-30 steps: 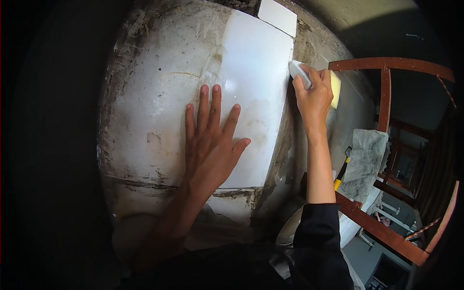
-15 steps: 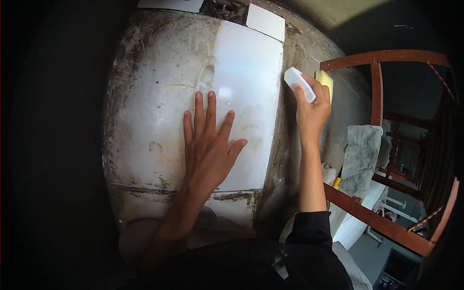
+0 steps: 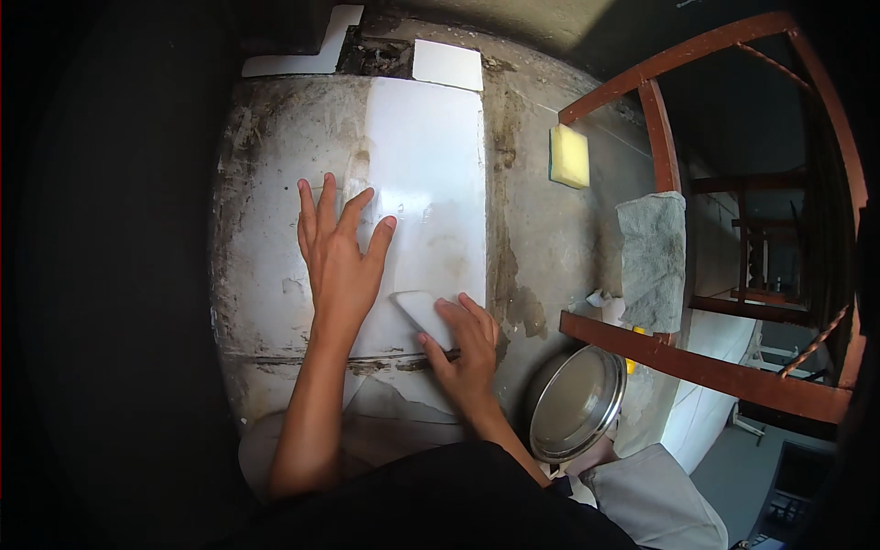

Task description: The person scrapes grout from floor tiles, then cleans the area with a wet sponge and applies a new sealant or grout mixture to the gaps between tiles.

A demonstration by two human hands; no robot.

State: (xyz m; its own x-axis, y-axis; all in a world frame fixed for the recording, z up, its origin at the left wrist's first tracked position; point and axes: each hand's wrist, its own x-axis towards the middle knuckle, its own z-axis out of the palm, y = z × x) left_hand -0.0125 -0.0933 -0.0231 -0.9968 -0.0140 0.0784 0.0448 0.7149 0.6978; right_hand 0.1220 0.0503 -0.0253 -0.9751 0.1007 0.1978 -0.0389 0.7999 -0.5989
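A white panel (image 3: 431, 137) lies before me, its right part bright and clean-looking, its left part (image 3: 266, 174) grey with stains and scratches. On the boundary of these two parts rests my left hand (image 3: 341, 261), fingers spread, holding nothing. My right hand (image 3: 469, 353) grips a white block-shaped sponge (image 3: 423, 316) between thumb and fingers, pressed to the lower part of the bright area. Its far end points up and left; the fingers cover its right end.
Right of the panel, a yellow sponge (image 3: 570, 158) with a green side lies on the grey surface. A grey cloth (image 3: 653, 261) hangs on a red-brown frame (image 3: 706, 362). Below is a round metal basin (image 3: 579, 403) of cloudy liquid. A loose white piece (image 3: 447, 64) lies beyond the panel.
My right hand has brought the white sponge from beside the yellow sponge down and left onto the panel. The view has shifted, showing the basin. My left hand stays spread on the panel.
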